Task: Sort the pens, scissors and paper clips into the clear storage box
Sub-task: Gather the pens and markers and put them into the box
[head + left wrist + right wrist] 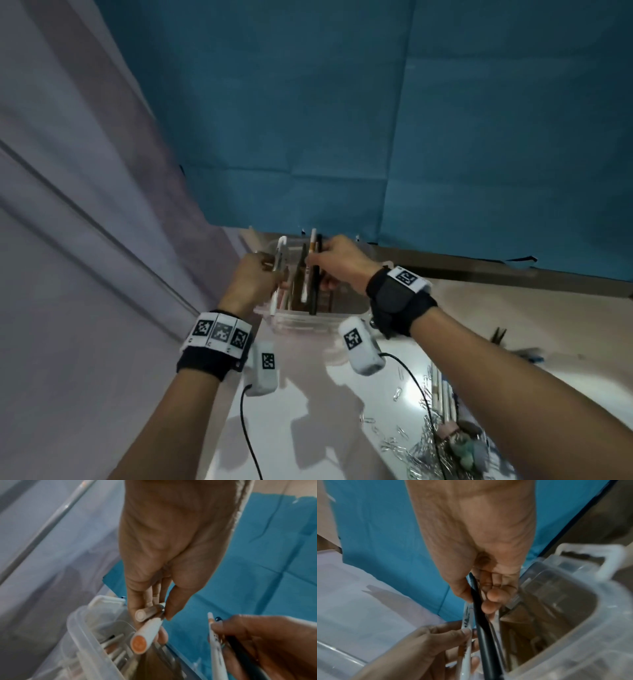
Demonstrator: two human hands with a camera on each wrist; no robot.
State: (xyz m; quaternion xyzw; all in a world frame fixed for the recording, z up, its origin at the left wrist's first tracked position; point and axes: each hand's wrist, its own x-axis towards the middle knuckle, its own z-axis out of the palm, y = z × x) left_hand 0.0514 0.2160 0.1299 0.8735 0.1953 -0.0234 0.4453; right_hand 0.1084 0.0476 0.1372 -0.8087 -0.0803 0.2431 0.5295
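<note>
Over the clear storage box (301, 320) my left hand (255, 277) grips two white markers (279, 270). In the left wrist view one white marker shows an orange end cap (139, 643) and the other a pale end cap (141, 614), both held between thumb and fingers of the left hand (152, 614). My right hand (337, 262) pinches a black pen (317, 274) and a white pen (310, 263), both upright over the box. The right wrist view shows the right hand (477, 601) on that black pen (482, 622) and white pen (467, 619). Several pens (115, 653) lie inside the box (77, 632).
A heap of paper clips (416, 445) and several more pens (443, 394) lie on the white table at the lower right. Dark scissors-like items (498, 337) sit farther right. A blue cloth (376, 120) hangs behind; a pale wall (68, 205) stands left.
</note>
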